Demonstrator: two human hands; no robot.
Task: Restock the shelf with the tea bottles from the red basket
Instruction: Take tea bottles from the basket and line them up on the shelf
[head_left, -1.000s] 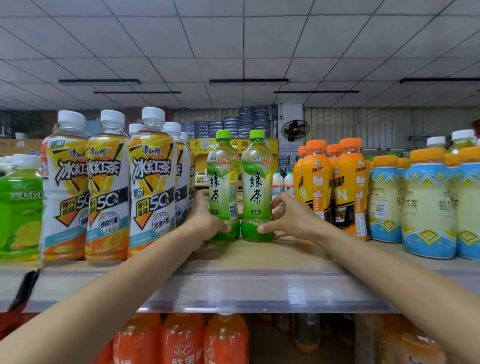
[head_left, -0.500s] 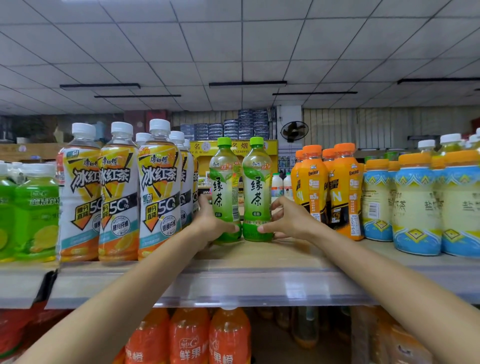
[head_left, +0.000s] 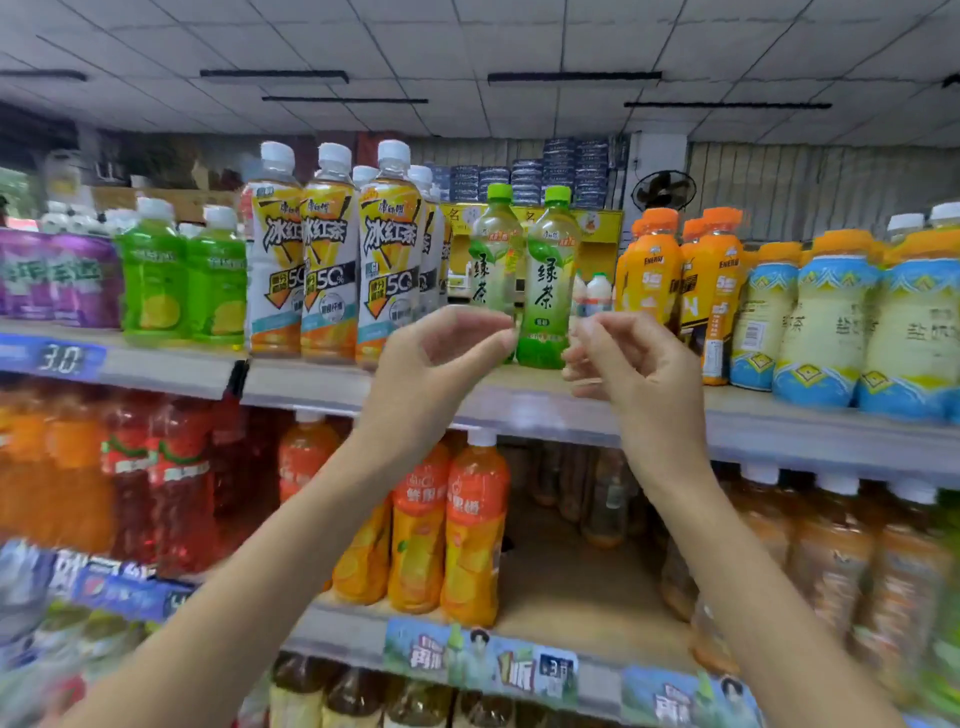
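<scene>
Two green tea bottles (head_left: 549, 280) stand upright on the shelf (head_left: 519, 405), close to its front edge. They are side by side with their green caps on top, so their long way runs straight up. On their left are the tall iced tea bottles (head_left: 387, 260) with white caps. On their right, after a small gap, are the orange bottles (head_left: 649, 270).

Both hands are in front of the green tea bottles, low down by their feet. The left hand (head_left: 441, 358) is in front of the foot of the left bottle. The right hand (head_left: 634, 364) is just to the right of the foot of the right bottle. Neither hand is nearer than the other.

Both hands have loosely curled fingers, with the thumb apart from them. They hold nothing. The picture is blurry here, so I cannot tell if the left fingertips brush the bottle, but they do not wrap round it.

I think these two bottles are now in place. The red basket cannot be seen, so the hands will likely have to go down to it for more.
</scene>
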